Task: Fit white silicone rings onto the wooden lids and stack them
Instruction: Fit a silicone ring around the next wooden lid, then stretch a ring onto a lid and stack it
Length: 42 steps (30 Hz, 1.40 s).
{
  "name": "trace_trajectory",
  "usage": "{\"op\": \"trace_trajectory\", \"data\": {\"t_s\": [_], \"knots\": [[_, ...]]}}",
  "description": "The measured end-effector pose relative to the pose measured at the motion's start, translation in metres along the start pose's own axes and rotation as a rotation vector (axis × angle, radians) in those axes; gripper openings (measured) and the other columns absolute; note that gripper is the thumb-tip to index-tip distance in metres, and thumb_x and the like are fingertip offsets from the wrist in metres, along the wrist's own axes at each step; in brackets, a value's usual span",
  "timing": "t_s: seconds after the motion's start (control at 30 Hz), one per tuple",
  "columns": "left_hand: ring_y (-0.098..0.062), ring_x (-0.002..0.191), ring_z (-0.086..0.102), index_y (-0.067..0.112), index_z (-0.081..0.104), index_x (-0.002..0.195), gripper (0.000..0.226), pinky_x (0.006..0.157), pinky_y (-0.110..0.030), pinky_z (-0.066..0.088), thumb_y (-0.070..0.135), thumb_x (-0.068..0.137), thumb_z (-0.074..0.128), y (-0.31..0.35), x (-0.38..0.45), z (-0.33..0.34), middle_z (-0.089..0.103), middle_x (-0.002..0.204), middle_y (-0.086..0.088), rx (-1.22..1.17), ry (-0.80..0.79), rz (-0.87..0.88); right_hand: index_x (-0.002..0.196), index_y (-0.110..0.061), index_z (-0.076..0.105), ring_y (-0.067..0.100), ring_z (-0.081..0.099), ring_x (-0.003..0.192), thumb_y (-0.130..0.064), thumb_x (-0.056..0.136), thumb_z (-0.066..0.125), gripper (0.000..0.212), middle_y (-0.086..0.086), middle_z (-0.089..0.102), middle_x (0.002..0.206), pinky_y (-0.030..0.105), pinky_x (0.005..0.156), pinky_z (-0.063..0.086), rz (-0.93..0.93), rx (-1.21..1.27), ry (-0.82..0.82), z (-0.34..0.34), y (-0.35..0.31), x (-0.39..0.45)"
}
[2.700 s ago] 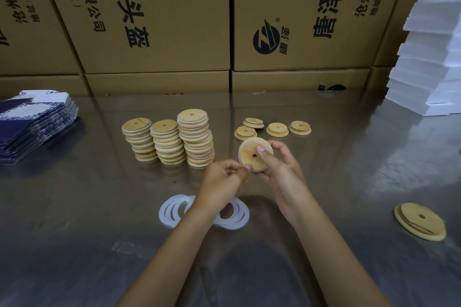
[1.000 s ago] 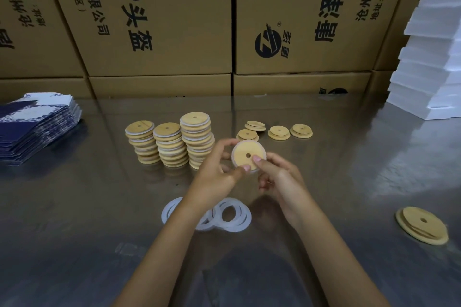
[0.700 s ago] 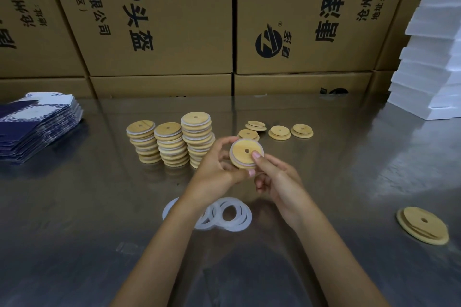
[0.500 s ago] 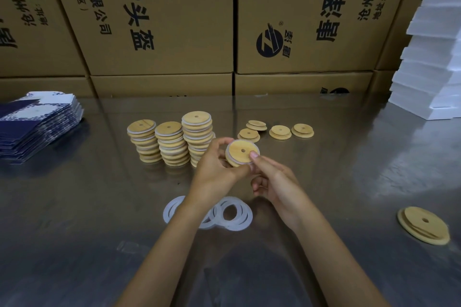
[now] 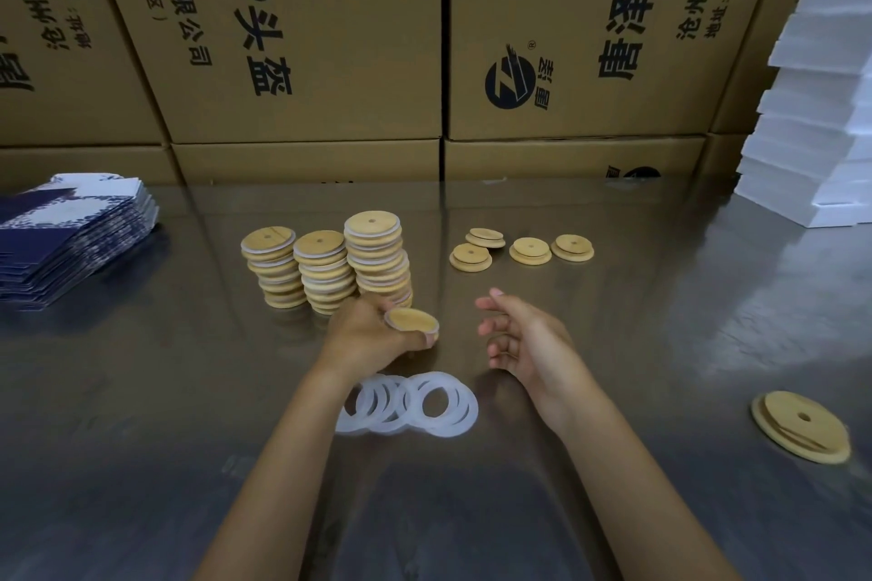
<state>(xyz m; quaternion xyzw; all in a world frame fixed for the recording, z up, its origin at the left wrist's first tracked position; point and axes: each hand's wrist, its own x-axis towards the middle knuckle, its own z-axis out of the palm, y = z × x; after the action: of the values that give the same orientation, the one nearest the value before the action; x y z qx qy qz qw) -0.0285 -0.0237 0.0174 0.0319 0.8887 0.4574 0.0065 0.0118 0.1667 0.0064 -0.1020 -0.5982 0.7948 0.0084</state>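
Gripped flat in the left hand (image 5: 373, 335): a ringed wooden lid (image 5: 411, 321), just near of three lid stacks (image 5: 325, 264). Right hand (image 5: 524, 335) alongside, fingers relaxed, holding nothing. White silicone rings (image 5: 410, 401) nearer on the metal table (image 5: 141, 392); four bare lids (image 5: 519, 245) farther right.

A packing or warehouse workstation. Printed cartons (image 5: 306, 28) are stacked behind a steel table (image 5: 141, 439). It holds 3 lid stacks (image 5: 325, 269), flat boxes (image 5: 71, 236) and foam slabs (image 5: 816, 109).
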Motion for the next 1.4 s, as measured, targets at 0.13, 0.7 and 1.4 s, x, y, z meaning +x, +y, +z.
{"op": "trace_trajectory", "data": {"t_s": [0.13, 0.7, 1.4], "knots": [[-0.020, 0.106, 0.059, 0.017, 0.073, 0.107, 0.052, 0.094, -0.042, 0.049, 0.041, 0.063, 0.088, -0.007, 0.003, 0.004, 0.069, 0.102, -0.003, 0.180, 0.027, -0.024, 0.094, -0.013, 0.074, 0.012, 0.052, 0.051, -0.032, 0.095, 0.065, 0.022, 0.000, 0.065, 0.066, 0.023, 0.051, 0.046, 0.001, -0.015, 0.007, 0.002, 0.000, 0.000], [-0.026, 0.097, 0.059, 0.012, 0.074, 0.082, 0.024, 0.079, -0.044, 0.052, 0.034, 0.076, 0.080, -0.025, 0.015, 0.008, 0.068, 0.086, -0.007, 0.240, 0.343, 0.028, 0.094, -0.010, 0.073, 0.014, 0.051, 0.053, -0.028, 0.096, 0.064, 0.020, 0.002, 0.063, 0.066, 0.025, 0.054, 0.047, 0.008, 0.007, 0.017, 0.001, -0.001, -0.002], [-0.015, 0.110, 0.047, 0.022, 0.065, 0.116, 0.026, 0.094, -0.030, 0.032, 0.029, 0.097, 0.050, -0.014, 0.005, 0.054, 0.055, 0.113, 0.005, 0.485, 0.097, 0.528, 0.126, -0.008, 0.062, 0.026, 0.048, 0.130, -0.018, 0.097, 0.055, 0.031, 0.011, 0.058, 0.135, 0.029, 0.111, 0.034, -0.089, -0.712, 0.390, -0.031, -0.011, 0.066]]}}
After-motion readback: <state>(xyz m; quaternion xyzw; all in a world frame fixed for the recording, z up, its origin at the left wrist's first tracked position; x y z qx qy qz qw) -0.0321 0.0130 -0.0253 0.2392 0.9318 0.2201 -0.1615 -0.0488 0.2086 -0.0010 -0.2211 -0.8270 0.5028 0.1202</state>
